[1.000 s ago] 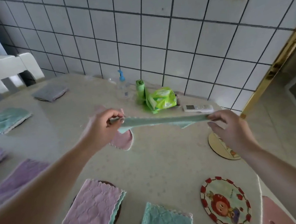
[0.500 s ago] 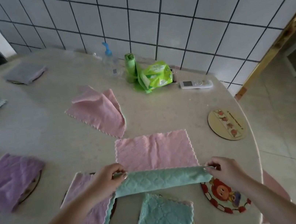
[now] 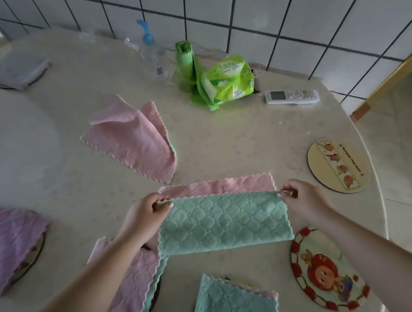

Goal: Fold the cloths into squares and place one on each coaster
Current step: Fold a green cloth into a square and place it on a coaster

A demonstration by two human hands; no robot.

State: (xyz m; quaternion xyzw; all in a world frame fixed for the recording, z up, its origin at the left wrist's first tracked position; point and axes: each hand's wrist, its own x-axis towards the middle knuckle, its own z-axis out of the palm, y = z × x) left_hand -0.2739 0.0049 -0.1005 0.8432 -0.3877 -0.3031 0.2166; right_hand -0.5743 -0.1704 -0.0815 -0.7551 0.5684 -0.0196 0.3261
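— What are your hands doing right now?

— Your left hand (image 3: pixel 143 216) is pinching the far left corner of the green cloth (image 3: pixel 223 222), and your right hand (image 3: pixel 301 201) is pinching its far right corner. Both hands are closing their fingers on the fabric, well apart from each other, with the cloth stretching between them.

— And where is that cloth lying?

— It is lying on the counter (image 3: pixel 225 147) just in front of you, its green quilted side facing up and a pink strip (image 3: pixel 217 186) showing beyond the edge you are gripping. The near edge is resting on the counter.

— What is sitting around it?

— To its right, two coasters are lying bare: the red-rimmed cartoon coaster (image 3: pixel 328 268) near your right forearm, and the pale round coaster (image 3: pixel 338 165) farther off. In front of you a folded green cloth (image 3: pixel 230 309) is covering another coaster. Your left forearm is crossing over a folded pink cloth (image 3: pixel 131 287) on a dark coaster. A loose pink cloth (image 3: pixel 132 137) is lying crumpled farther out. At the left, a purple cloth (image 3: pixel 1 242) is sitting on a coaster, and a grey cloth (image 3: pixel 17 69) is resting at the far side.

— Anything else on the counter?

— A spray bottle (image 3: pixel 153 54), a green bag roll (image 3: pixel 186 65), a green packet (image 3: pixel 228 80) and a white remote (image 3: pixel 292 96) are lying near the tiled wall.
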